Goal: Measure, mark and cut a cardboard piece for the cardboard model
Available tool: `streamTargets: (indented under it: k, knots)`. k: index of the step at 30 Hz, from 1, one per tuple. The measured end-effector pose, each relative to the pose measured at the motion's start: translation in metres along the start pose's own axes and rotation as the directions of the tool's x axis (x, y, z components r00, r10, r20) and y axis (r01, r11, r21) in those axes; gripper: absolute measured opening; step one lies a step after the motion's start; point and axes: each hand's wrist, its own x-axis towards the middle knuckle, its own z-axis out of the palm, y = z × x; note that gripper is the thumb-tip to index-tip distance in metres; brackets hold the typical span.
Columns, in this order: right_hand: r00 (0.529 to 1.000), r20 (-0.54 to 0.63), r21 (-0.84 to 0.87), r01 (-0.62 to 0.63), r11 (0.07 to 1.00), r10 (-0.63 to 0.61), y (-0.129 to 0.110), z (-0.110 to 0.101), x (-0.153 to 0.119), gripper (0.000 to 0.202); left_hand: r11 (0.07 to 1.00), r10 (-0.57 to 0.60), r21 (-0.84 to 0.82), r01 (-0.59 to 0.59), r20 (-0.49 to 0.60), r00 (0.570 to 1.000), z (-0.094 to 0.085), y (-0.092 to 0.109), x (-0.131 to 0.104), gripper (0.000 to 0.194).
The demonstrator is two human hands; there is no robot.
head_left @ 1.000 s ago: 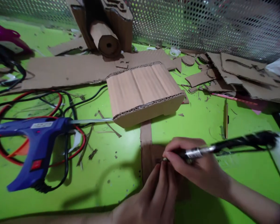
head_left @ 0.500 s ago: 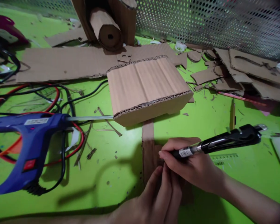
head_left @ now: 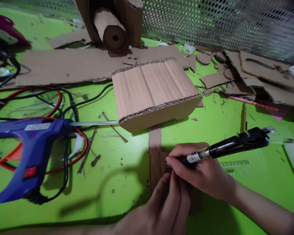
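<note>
My right hand (head_left: 204, 173) is closed round a black and silver pen (head_left: 218, 147), its top end leaning to the right and its tip hidden behind the fingers. Under both hands lie a brown cardboard strip (head_left: 155, 163) and a darker cardboard piece, mostly covered. The fingers of my left hand (head_left: 165, 205) are pressed together on the cardboard, right by the pen hand; what they hold, if anything, is hidden. Just beyond the hands sits a cardboard box shape (head_left: 156, 88) with corrugated edges.
A blue glue gun (head_left: 34, 147) with red and black cables lies at the left. Cardboard scraps (head_left: 259, 71) are piled at the back right, before a perforated metal panel (head_left: 222, 26). A clear ruler (head_left: 235, 164) and a pencil (head_left: 243, 119) lie at the right.
The pen's top end has shifted slightly left and down. Both hands stay nearly in place.
</note>
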Motion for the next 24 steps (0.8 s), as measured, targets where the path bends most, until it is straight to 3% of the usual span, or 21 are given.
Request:
streamTargets:
  k: [24]
  knots:
    - [1.000, 0.014, 0.006, -0.008, 1.000, 0.008, 0.000, 0.000, 0.000, 0.019, 0.996, 0.073, 0.049, -0.072, -0.019, 0.997, -0.001, -0.011, 0.000, 0.037]
